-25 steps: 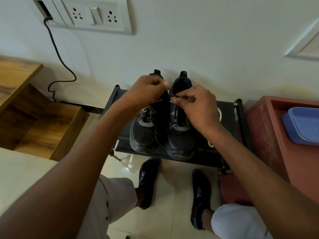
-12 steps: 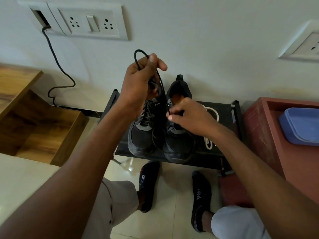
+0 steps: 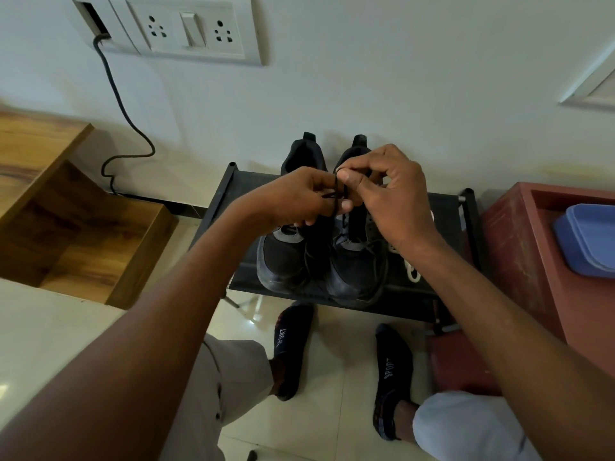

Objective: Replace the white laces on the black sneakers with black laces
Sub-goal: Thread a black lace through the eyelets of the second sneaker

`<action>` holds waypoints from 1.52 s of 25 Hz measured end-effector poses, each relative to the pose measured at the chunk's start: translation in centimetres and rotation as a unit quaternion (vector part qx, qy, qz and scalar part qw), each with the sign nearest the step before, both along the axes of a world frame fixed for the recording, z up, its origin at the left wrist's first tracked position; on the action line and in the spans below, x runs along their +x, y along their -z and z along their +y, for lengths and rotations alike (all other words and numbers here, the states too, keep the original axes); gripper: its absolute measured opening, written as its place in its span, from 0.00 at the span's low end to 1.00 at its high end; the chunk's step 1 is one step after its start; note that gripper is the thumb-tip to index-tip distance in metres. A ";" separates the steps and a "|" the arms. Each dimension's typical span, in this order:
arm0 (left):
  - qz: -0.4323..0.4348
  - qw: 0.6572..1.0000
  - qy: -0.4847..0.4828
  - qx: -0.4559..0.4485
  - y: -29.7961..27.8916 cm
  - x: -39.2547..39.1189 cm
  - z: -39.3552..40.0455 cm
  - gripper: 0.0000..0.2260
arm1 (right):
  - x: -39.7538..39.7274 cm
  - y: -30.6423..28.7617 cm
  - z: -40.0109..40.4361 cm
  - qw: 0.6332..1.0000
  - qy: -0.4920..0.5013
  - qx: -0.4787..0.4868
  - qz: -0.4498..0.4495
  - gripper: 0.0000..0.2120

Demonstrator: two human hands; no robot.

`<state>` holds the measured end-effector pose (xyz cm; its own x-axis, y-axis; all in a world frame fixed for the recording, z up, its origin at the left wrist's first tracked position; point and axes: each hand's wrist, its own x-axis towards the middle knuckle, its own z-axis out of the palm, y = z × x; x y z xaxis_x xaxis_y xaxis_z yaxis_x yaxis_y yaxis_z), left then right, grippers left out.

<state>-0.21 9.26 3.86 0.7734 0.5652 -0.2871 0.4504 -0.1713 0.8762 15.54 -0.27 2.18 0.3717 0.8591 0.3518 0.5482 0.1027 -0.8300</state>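
we pinched the black lace [image 3: 336,191] between both hands, our left hand [image 3: 293,197] and right hand [image 3: 389,191] meeting with fingers curled round it just above the black sneakers [image 3: 319,261]. below the grip the pair stood side by side on a low black rack [image 3: 229,188] against a white wall [image 3: 399,78]. right of the grip, white laces [image 3: 412,271] lay on the rack, then a red stand [image 3: 519,247] holding a blue lid [image 3: 585,241]. left of it sat wooden shelving [image 3: 66,207], a socket panel [image 3: 189,28] above, cream tiles [image 3: 50,327] underfoot.
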 end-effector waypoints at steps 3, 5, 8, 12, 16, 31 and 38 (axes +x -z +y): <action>-0.112 0.986 -0.115 0.036 -0.1 1.0 -0.1 0.07 | 0.7 0.7 0.7 0.999 0.004 -0.033 0.033 0.08; -0.202 0.961 -0.189 0.024 -0.5 1.0 0.4 0.08 | 1.2 1.4 0.7 0.988 -0.030 -0.150 0.002 0.09; -0.298 0.930 -0.210 -0.037 -0.8 0.6 0.9 0.10 | 0.8 2.7 0.1 0.963 -0.094 -0.229 -0.110 0.06; -0.170 0.958 -0.230 0.038 0.1 0.6 0.9 0.13 | 1.1 1.6 0.1 0.972 -0.002 -0.197 -0.124 0.07; 0.114 0.961 -0.064 0.242 2.2 0.4 0.7 0.08 | 2.2 0.7 -1.0 0.901 0.017 -0.394 -0.182 0.19; 0.229 0.924 -0.072 0.298 2.4 2.0 -0.3 0.10 | 4.8 -0.3 -2.1 0.808 -0.016 -0.532 -0.255 0.03; 0.198 0.945 -0.021 0.258 2.7 2.7 -0.3 0.15 | 1.3 0.0 -1.5 0.855 -0.104 -0.455 -0.228 0.18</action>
